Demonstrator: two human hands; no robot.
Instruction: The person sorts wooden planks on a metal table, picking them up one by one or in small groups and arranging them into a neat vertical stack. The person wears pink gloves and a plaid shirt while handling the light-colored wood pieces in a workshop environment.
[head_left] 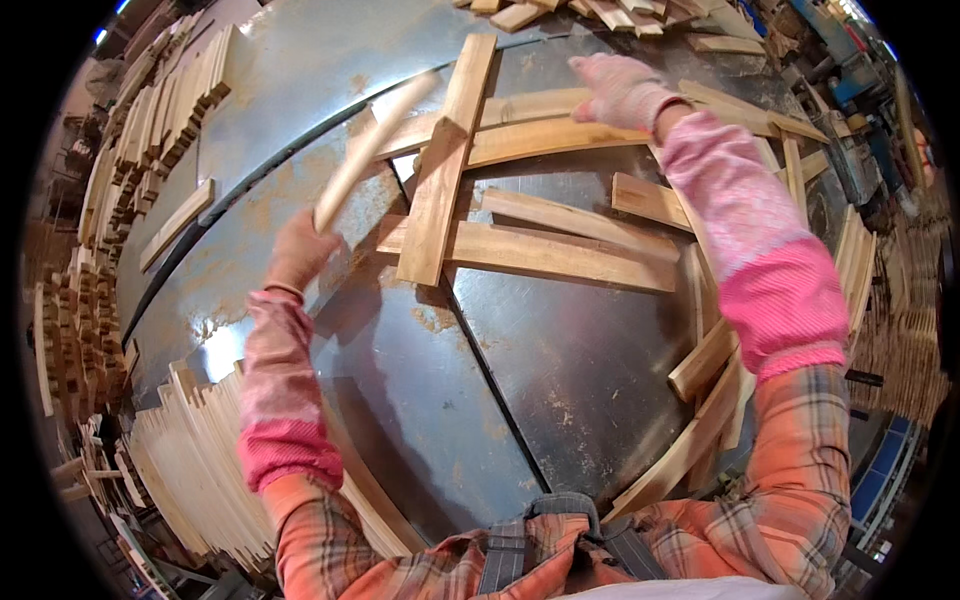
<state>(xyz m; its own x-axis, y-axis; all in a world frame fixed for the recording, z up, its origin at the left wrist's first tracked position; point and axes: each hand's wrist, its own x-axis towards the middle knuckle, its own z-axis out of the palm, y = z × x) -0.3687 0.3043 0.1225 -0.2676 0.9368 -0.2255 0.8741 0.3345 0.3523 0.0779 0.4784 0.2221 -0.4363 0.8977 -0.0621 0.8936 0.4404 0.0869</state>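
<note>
Over the metal table point(575, 385), the left hand point(302, 250) clamps a slat point(372, 150) (right hand point(622, 92): grip, I can't tell).

Toward the desk's point(405, 350) near edge, a hand could pass low over bare metal between the stacked pale slats point(195, 475) at the near left corner and the boards point(700, 435) along the right edge. Farther in, the long board point(565, 258) bars the way, with the crosswise board point(447, 165) lying over it. Left of that, the held slat point(372, 155) slants from the left hand point(300, 250). The right sleeve point(740, 210) overhangs the right side; a loose pile point(620, 14) obstructs the far edge.
</note>
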